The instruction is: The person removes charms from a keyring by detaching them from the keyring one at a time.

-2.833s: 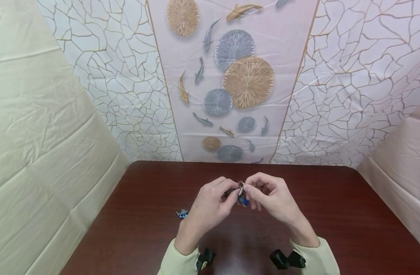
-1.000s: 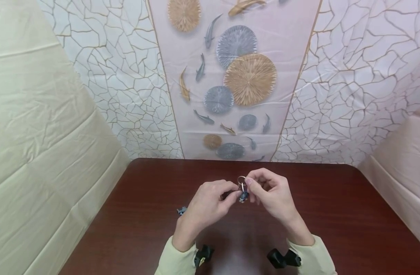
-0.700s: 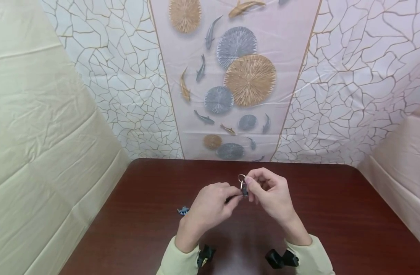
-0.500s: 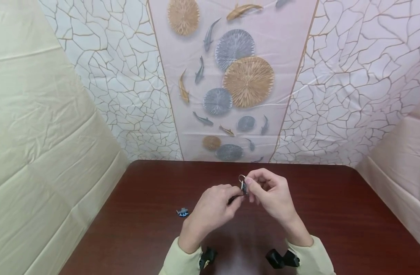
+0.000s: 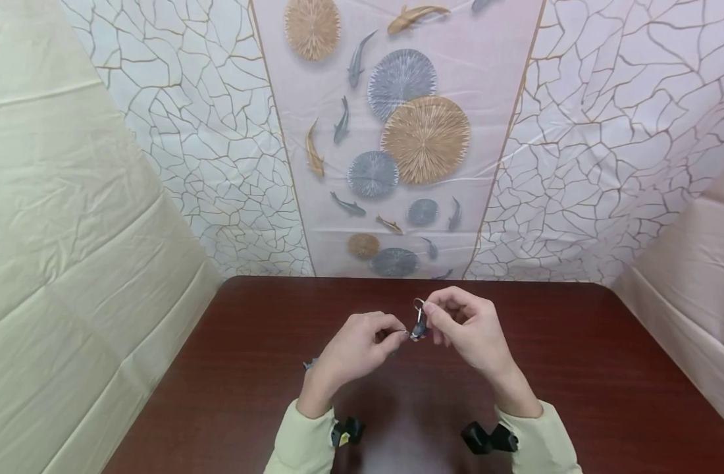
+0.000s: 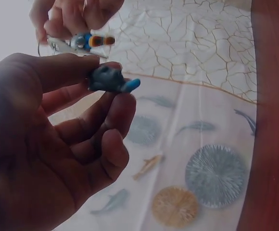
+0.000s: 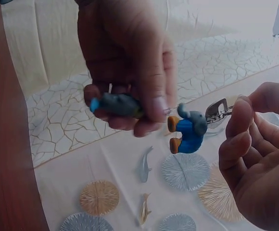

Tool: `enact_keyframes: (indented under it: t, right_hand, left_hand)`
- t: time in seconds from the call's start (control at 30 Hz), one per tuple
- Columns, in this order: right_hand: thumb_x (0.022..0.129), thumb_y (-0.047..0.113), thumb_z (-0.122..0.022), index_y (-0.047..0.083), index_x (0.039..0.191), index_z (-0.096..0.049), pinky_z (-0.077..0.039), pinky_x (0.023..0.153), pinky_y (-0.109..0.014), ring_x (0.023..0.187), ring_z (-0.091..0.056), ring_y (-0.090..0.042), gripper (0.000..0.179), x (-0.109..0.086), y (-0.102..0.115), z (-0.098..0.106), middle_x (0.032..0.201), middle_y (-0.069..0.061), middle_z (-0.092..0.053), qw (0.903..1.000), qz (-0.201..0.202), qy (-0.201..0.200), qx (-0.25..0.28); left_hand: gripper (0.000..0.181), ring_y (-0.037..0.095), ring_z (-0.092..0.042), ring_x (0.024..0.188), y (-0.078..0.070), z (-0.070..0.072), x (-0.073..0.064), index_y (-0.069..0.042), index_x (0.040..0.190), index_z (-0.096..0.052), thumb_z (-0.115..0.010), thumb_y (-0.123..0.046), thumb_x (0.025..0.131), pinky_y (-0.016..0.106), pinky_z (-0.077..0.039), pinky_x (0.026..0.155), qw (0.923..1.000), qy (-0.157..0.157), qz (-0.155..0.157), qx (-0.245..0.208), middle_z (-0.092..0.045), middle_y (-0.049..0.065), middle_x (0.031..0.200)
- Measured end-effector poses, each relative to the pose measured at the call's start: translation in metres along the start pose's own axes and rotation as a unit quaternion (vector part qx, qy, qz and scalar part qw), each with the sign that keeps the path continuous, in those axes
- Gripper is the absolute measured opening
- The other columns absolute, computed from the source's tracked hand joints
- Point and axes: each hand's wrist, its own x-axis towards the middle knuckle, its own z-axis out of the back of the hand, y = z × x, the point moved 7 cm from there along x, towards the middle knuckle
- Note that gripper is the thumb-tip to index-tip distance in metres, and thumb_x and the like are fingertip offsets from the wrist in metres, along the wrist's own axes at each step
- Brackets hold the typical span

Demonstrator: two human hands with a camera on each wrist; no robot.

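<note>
My left hand (image 5: pixel 362 349) pinches a small dark grey figurine with a blue end (image 6: pixel 109 79) between thumb and fingers; its far side is covered by the fingers. A short bit of metal sticks out beside the thumb in the right wrist view. My right hand (image 5: pixel 468 329) pinches the metal fitting (image 7: pixel 218 111) of an elephant keychain (image 7: pixel 190 132). That grey elephant has blue clothing and orange feet, and hangs below its ring (image 5: pixel 419 301) in the head view. A narrow gap separates the left fingertips from the elephant. Both hands are raised above the table.
A small blue-grey figure (image 5: pixel 310 363) lies on the dark red-brown table (image 5: pixel 249 408), mostly hidden behind the left wrist. Patterned cloth (image 5: pixel 208 164) rises behind the table's far edge, and pale cloth (image 5: pixel 101 276) hangs on the left.
The left hand has drawn leftward with the grey figurine, away from the elephant keychain it met half a second ago. The right hand keeps its pinch, slightly higher. The left wrist now covers more of the table figure.
</note>
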Motion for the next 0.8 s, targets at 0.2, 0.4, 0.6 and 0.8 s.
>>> enact_keyframes:
  t: [0.2,0.4,0.6,0.8]
  right_hand:
    - [0.092,0.001,-0.062,0.005,0.092,-0.065,-0.044,0.041,-0.027,0.047,-0.054,-0.024,0.005,0.000,-0.003,-0.001,0.066,-0.007,-0.060,0.9999,-0.009,0.006,-0.007]
    - [0.093,0.001,-0.062,0.005,0.092,-0.065,-0.044,0.042,-0.028,0.047,-0.055,-0.020,0.006,0.001,-0.005,-0.001,0.066,-0.001,-0.061,0.9998,-0.014,0.008,-0.008]
    - [0.093,0.001,-0.063,0.007,0.092,-0.065,-0.045,0.041,-0.028,0.047,-0.055,-0.021,0.006,0.002,-0.006,0.000,0.066,-0.007,-0.061,0.9998,-0.014,0.007,-0.009]
    - [0.092,0.001,-0.063,0.002,0.094,-0.065,-0.044,0.041,-0.027,0.047,-0.055,-0.017,0.003,0.001,-0.004,-0.001,0.066,-0.011,-0.060,0.9998,-0.016,0.007,-0.003]
  left_hand:
    - [0.009,0.002,-0.054,0.061,0.023,-0.005,0.002,-0.019,0.092,-0.072,-0.065,-0.025,0.095,0.020,-0.045,0.060,0.9982,0.031,0.049,-0.011,-0.064,-0.011,0.067]
    - [0.012,0.004,-0.052,0.058,0.043,-0.012,0.002,-0.021,0.088,-0.071,-0.065,-0.030,0.094,0.021,-0.044,0.058,0.9949,0.054,0.085,0.004,-0.064,-0.008,0.064]
    - [0.020,0.009,-0.046,0.050,0.073,-0.024,-0.001,-0.024,0.077,-0.066,-0.064,-0.031,0.095,0.024,-0.040,0.050,0.9873,0.089,0.131,0.002,-0.064,0.000,0.063]
    - [0.018,0.011,-0.047,0.051,0.097,-0.036,-0.006,-0.020,0.082,-0.070,-0.065,-0.032,0.094,0.026,-0.040,0.050,0.9792,0.114,0.167,0.005,-0.062,-0.001,0.063]
